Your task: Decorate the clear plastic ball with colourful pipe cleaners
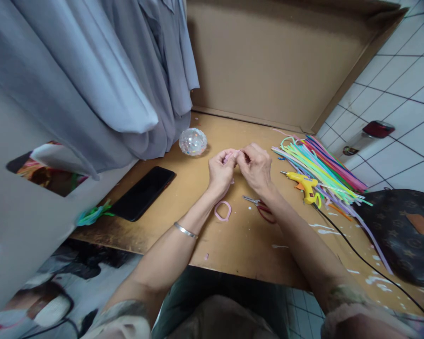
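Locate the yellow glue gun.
In the head view, the yellow glue gun lies right of the right hand, by the near edge of the pipe cleaner bundle.

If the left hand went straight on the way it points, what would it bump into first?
Probably the right hand, close beside the left hand, which holds a small pink piece; whether the two hands already touch is hard to tell.

Scissors (257, 202) lie between the phone (144, 193) and the glue gun (306, 184).

Black phone (143, 193) lying flat at left; dark patterned bag (403, 240) over at right; grey cloth (123, 80) hanging upper left!
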`<state>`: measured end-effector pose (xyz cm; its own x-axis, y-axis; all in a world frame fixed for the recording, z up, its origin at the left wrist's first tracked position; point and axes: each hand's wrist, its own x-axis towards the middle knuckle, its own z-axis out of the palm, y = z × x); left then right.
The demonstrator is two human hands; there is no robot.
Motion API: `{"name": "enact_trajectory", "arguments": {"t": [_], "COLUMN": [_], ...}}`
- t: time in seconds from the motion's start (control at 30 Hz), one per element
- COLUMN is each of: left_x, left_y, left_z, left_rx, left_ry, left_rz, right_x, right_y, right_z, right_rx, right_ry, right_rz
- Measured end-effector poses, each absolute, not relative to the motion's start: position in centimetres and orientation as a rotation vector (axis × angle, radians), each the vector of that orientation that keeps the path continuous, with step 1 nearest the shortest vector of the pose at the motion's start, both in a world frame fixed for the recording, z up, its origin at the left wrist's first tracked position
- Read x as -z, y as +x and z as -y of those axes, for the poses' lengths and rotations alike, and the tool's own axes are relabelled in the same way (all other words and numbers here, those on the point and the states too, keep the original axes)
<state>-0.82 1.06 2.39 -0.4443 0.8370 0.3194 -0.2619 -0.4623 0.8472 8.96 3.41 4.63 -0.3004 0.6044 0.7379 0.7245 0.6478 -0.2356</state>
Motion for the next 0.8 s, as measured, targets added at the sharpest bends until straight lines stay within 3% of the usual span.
{"name": "enact_trajectory", "arguments": {"t": [0.8], "left_x": [-2.68], "left_y": [-1.25], "left_z": [-1.38], "left_rx": [-1.925], "left_ry": [0.908], "left_rz": [-0.896], "right_x": [-5.40], "right_y": [9.70], "right_z": [-3.64], "right_rx": [0.092], "right_ry": [-0.964], "right_rz": [1.966]}}
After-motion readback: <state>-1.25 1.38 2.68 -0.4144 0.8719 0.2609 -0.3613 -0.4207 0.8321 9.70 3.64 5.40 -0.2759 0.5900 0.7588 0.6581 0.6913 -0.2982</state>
